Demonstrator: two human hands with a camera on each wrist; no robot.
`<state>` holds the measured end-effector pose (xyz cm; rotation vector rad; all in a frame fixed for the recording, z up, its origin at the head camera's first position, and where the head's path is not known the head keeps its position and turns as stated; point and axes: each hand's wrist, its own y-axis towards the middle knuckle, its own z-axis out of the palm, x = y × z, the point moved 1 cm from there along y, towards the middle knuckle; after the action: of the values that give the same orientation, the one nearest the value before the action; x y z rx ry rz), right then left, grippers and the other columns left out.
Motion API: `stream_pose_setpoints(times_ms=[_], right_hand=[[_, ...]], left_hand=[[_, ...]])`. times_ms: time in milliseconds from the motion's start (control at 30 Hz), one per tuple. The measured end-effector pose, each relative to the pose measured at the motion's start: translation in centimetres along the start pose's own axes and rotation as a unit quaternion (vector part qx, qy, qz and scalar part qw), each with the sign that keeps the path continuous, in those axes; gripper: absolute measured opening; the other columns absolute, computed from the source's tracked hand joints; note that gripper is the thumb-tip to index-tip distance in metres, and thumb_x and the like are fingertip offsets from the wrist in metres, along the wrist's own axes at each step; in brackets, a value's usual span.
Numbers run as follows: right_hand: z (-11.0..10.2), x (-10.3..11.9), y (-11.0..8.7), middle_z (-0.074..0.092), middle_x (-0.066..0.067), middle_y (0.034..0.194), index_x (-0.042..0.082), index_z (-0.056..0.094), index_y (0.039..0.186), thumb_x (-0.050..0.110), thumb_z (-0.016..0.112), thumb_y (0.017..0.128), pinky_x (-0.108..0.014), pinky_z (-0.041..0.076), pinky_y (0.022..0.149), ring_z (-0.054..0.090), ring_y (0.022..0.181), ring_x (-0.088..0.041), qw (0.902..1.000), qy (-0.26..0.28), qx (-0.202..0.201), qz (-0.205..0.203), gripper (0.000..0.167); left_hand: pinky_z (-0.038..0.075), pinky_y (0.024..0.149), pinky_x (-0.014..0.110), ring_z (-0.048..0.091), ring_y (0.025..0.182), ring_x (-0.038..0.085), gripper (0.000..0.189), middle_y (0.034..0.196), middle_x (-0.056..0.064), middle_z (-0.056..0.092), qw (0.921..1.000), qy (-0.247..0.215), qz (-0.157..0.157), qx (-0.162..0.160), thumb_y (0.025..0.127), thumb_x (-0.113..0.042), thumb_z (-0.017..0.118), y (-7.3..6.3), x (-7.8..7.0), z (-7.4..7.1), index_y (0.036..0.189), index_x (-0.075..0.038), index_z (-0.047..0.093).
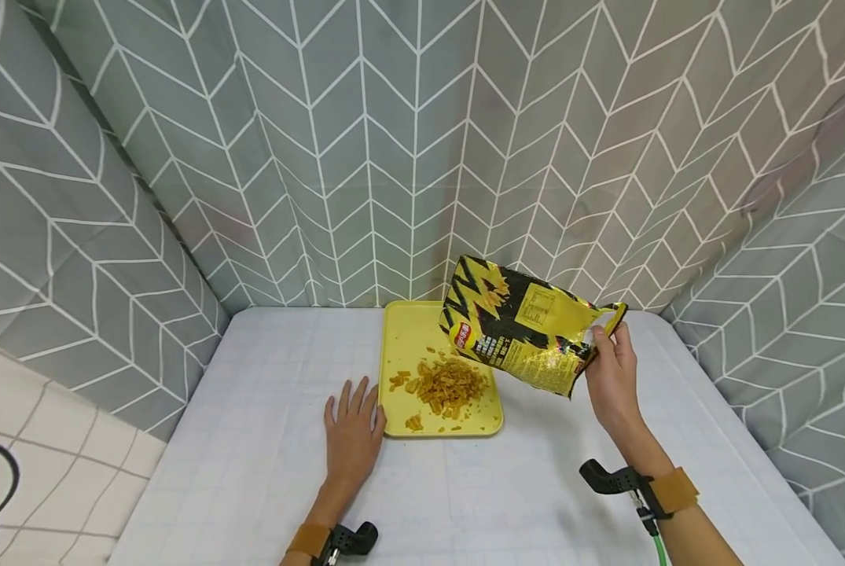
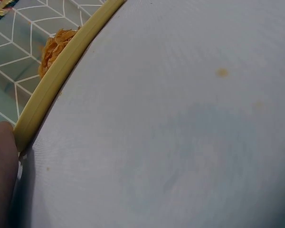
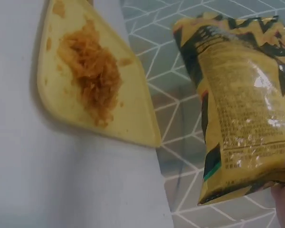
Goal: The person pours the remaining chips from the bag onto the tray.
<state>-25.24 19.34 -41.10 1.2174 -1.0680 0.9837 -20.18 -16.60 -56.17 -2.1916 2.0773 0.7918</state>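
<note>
My right hand [image 1: 615, 377] pinches a black and yellow snack bag [image 1: 528, 326] by its right end, where a pale inner lining shows. The bag is held tilted in the air, its far end over the right side of a yellow tray [image 1: 408, 330]. On that tray lies a loose heap of golden, chip-like snack pieces [image 1: 450, 385], with crumbs scattered round it. My left hand [image 1: 354, 440] rests flat on the table at the tray's left side, fingers spread, thumb against the rim. In the right wrist view the bag [image 3: 247, 109] hangs beside the heap of snacks [image 3: 92, 71].
A white cloth covers the table [image 1: 288, 362]. Grey curtains [image 1: 365, 157] with white chevron lines stand behind the table and along both sides. A black camera mount is strapped to each wrist, and a green cable [image 1: 659, 546] runs from the right one.
</note>
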Motion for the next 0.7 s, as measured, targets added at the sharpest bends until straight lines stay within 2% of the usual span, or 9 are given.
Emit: stream_pose_setpoints(times_ms=[67, 167, 233, 333, 367, 467, 567, 633, 700], right_hand=[[-0.07, -0.10, -0.09, 0.060, 0.013, 0.114, 0.019, 0.043, 0.128, 0.034, 0.039, 0.112, -0.013, 0.054, 0.079, 0.063, 0.099, 0.001, 0.9980, -0.062, 0.002, -0.013, 0.022], [-0.17, -0.06, -0.20, 0.062, 0.016, 0.107, 0.017, 0.044, 0.124, 0.036, 0.037, 0.112, -0.014, 0.055, 0.072, 0.063, 0.087, 0.002, 0.9862, -0.163, -0.004, -0.027, 0.024], [-0.16, 0.06, -0.18, 0.062, 0.015, 0.110, 0.020, 0.044, 0.125, 0.038, 0.038, 0.112, -0.014, 0.055, 0.073, 0.064, 0.090, 0.001, 0.9908, -0.134, -0.003, -0.020, 0.023], [-0.07, 0.14, -0.12, 0.061, 0.012, 0.119, 0.025, 0.043, 0.130, 0.039, 0.039, 0.111, -0.014, 0.055, 0.079, 0.064, 0.101, 0.001, 0.9991, -0.041, -0.003, 0.004, 0.024], [-0.05, 0.11, -0.12, 0.061, 0.011, 0.119, 0.023, 0.043, 0.131, 0.038, 0.039, 0.111, -0.013, 0.055, 0.079, 0.064, 0.101, 0.002, 0.9992, -0.040, -0.004, 0.006, 0.025], [0.02, 0.03, -0.21, 0.061, 0.016, 0.108, 0.014, 0.044, 0.129, 0.034, 0.039, 0.112, -0.014, 0.055, 0.073, 0.064, 0.091, 0.002, 0.9937, -0.112, -0.004, -0.006, 0.027], [0.03, 0.03, -0.22, 0.059, 0.020, 0.100, 0.009, 0.046, 0.123, 0.032, 0.038, 0.112, -0.016, 0.054, 0.066, 0.062, 0.080, 0.001, 0.9771, -0.210, -0.011, -0.031, 0.027], [0.04, 0.12, -0.17, 0.060, 0.018, 0.102, 0.014, 0.047, 0.121, 0.033, 0.038, 0.112, -0.016, 0.054, 0.067, 0.062, 0.081, 0.000, 0.9796, -0.198, -0.018, -0.031, 0.023], [0.05, 0.19, -0.12, 0.060, 0.014, 0.107, 0.021, 0.047, 0.120, 0.035, 0.038, 0.112, -0.016, 0.054, 0.069, 0.062, 0.085, -0.001, 0.9889, -0.146, -0.022, -0.021, 0.019]], left_hand=[[0.023, 0.124, 0.064, 0.035, 0.154, 0.038, 0.046, 0.160, 0.010, 0.048, 1.0000, 0.001, 0.000, 0.002, 0.105, -0.033, 0.053, 0.03, -0.02, -0.09, 0.146, -0.013, 0.057], [0.023, 0.124, 0.064, 0.035, 0.154, 0.038, 0.046, 0.160, 0.010, 0.048, 1.0000, 0.001, 0.002, 0.002, 0.105, -0.033, 0.052, 0.08, -0.05, -0.16, 0.147, -0.013, 0.057], [0.023, 0.124, 0.064, 0.035, 0.154, 0.038, 0.046, 0.160, 0.010, 0.048, 1.0000, 0.001, 0.003, 0.002, 0.105, -0.033, 0.052, 0.07, -0.04, -0.14, 0.147, -0.013, 0.057], [0.023, 0.124, 0.064, 0.035, 0.154, 0.037, 0.046, 0.160, 0.010, 0.049, 1.0000, 0.001, 0.002, -0.001, 0.105, -0.033, 0.052, 0.01, 0.01, -0.13, 0.146, -0.013, 0.057], [0.023, 0.124, 0.064, 0.035, 0.154, 0.038, 0.046, 0.160, 0.010, 0.049, 1.0000, 0.000, 0.003, -0.003, 0.105, -0.033, 0.052, -0.01, 0.04, -0.12, 0.146, -0.013, 0.057], [0.024, 0.123, 0.064, 0.036, 0.154, 0.038, 0.045, 0.160, 0.011, 0.049, 1.0000, 0.003, 0.006, -0.006, 0.105, -0.032, 0.052, -0.09, 0.13, -0.04, 0.146, -0.013, 0.057], [0.024, 0.123, 0.064, 0.036, 0.154, 0.038, 0.045, 0.160, 0.011, 0.049, 1.0000, 0.002, 0.006, -0.008, 0.105, -0.032, 0.053, -0.09, 0.15, -0.02, 0.146, -0.013, 0.058], [0.024, 0.123, 0.064, 0.035, 0.154, 0.038, 0.045, 0.160, 0.011, 0.049, 1.0000, 0.002, 0.005, -0.005, 0.105, -0.032, 0.052, -0.09, 0.16, 0.04, 0.146, -0.013, 0.057], [0.023, 0.123, 0.064, 0.035, 0.154, 0.038, 0.045, 0.160, 0.011, 0.049, 1.0000, 0.001, 0.004, -0.002, 0.105, -0.032, 0.052, -0.10, 0.14, 0.05, 0.146, -0.013, 0.057]])
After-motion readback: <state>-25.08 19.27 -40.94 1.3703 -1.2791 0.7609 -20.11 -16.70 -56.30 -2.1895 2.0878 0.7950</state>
